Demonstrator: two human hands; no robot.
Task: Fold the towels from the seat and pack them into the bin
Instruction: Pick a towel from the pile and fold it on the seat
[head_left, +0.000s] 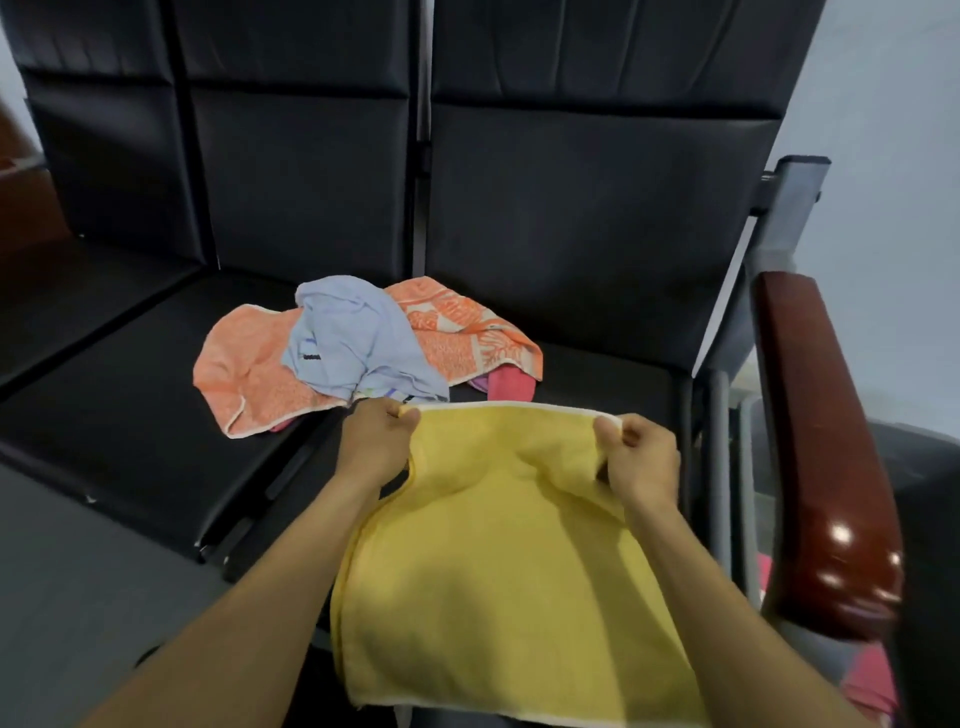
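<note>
A yellow towel (498, 561) with a white edge hangs stretched between my hands over the front of the right black seat (613, 379). My left hand (376, 441) pinches its top left corner and my right hand (641, 460) pinches the top right corner. Behind it a loose pile lies on the seats: an orange patterned towel (467, 332), a light blue towel (353, 343) on top, and a pink cloth (511, 387) peeking out underneath. No bin shows clearly.
Black seat backs (597, 182) rise behind the pile. A glossy brown wooden armrest (826, 452) stands at the right, with something pink (867, 675) low beside it. Grey floor (78, 597) lies at the lower left.
</note>
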